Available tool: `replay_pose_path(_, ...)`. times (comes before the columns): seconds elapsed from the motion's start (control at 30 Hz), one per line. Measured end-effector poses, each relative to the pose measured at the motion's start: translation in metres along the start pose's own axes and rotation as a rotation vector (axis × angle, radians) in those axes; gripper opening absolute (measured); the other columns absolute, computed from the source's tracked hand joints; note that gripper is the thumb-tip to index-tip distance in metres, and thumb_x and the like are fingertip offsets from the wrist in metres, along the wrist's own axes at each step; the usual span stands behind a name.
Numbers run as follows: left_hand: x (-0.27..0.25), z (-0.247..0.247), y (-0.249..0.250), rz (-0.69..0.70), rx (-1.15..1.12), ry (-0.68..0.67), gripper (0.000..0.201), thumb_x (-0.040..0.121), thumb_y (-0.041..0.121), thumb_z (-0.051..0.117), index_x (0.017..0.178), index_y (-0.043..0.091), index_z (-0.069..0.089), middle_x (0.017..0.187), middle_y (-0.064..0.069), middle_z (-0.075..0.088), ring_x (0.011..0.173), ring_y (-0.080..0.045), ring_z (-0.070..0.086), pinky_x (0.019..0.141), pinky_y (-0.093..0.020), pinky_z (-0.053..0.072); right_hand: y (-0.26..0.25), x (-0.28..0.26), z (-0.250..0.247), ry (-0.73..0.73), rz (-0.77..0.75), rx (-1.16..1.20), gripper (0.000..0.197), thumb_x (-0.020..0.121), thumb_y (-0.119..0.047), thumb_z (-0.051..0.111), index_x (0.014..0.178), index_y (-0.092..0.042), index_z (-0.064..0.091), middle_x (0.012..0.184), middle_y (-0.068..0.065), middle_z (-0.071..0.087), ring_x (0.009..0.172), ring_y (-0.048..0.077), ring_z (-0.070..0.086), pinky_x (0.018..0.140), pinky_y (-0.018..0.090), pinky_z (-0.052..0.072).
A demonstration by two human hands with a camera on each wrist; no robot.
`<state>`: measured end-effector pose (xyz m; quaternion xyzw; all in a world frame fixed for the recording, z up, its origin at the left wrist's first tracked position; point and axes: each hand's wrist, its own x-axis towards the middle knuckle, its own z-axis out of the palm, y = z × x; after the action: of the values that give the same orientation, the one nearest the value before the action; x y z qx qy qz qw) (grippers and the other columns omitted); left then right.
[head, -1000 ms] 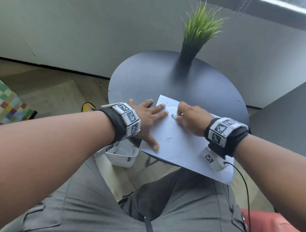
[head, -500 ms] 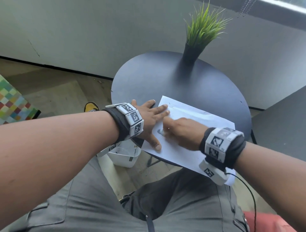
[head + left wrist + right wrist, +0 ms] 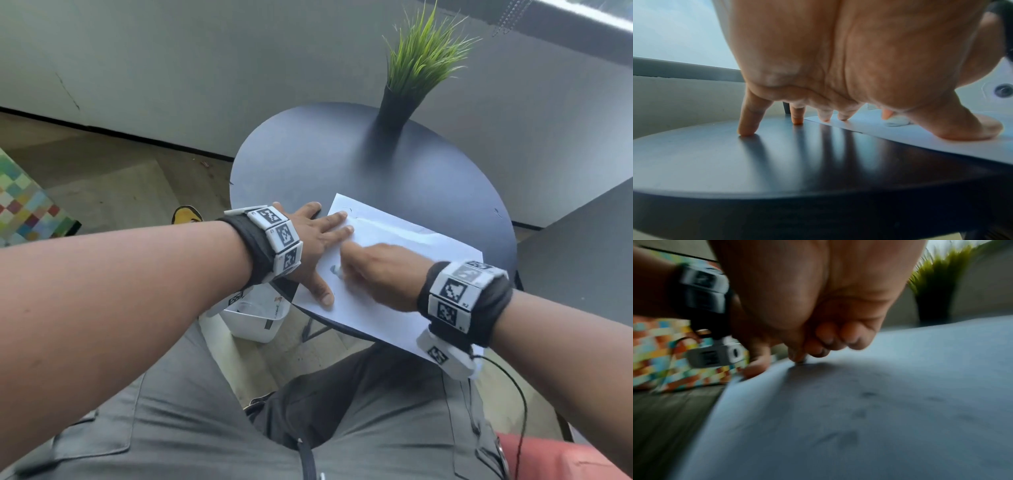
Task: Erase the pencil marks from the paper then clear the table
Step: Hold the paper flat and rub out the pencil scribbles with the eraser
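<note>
Right hand [image 3: 375, 277], grip clamped on eraser [image 3: 335, 270], shifted to paper's [image 3: 394, 236] left edge | left hand [image 3: 313, 246] flat, fingers apart, pinning paper | marks remain; erasing unfinished.

A white sheet of paper [image 3: 387, 301] is laid flat on the round dark table [image 3: 342, 164], its near corner overhanging, with faint pencil marks [image 3: 867, 394]

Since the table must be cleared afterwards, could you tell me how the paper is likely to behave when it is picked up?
The paper is one thin sheet, so probably light and floppy; its near edge overhangs the table, which should ease lifting. It likely slides easily on the smooth top: the left hand presses it flat while the right hand rubs. A fold near the far edge suggests it creases readily.
</note>
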<state>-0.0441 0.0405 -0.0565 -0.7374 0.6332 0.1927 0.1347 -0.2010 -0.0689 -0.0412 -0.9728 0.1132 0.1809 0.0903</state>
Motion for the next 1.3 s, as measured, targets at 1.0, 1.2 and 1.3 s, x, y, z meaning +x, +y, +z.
replay_pose_path(1.0, -0.001, 0.008, -0.009, 0.026, 0.024, 0.03, 0.13, 0.053, 0.099, 0.051, 0.155, 0.045, -0.01, 0.165, 0.014, -0.017, 0.152, -0.027, -0.006, 0.106, -0.074, 0.021, 0.004, 0.005, -0.005, 0.158, 0.234, 0.199, 0.027, 0.1, -0.042, 0.042, 0.11, -0.017, 0.046, 0.098, 0.015, 0.063, 0.086, 0.033, 0.054, 0.075, 0.037, 0.044)
replay_pose_path(1.2, -0.001, 0.007, -0.006, 0.021, 0.043, 0.035, 0.13, 0.053, 0.099, 0.053, 0.155, 0.045, -0.008, 0.166, 0.013, -0.015, 0.151, -0.027, -0.004, 0.104, -0.073, 0.026, -0.013, -0.01, 0.005, 0.017, 0.01, 0.136, 0.021, 0.1, -0.036, 0.044, 0.109, -0.017, 0.048, 0.087, 0.007, 0.06, 0.081, 0.031, 0.052, 0.071, 0.038, 0.043)
replay_pose_path(1.3, -0.003, 0.003, -0.003, 0.009, 0.045, 0.026, 0.13, 0.053, 0.098, 0.055, 0.155, 0.044, -0.006, 0.166, 0.011, -0.013, 0.15, -0.028, -0.001, 0.102, -0.071, 0.03, 0.005, -0.003, -0.002, 0.162, 0.151, 0.176, 0.024, 0.1, -0.04, 0.043, 0.105, -0.016, 0.046, 0.086, 0.01, 0.06, 0.08, 0.033, 0.054, 0.07, 0.037, 0.043)
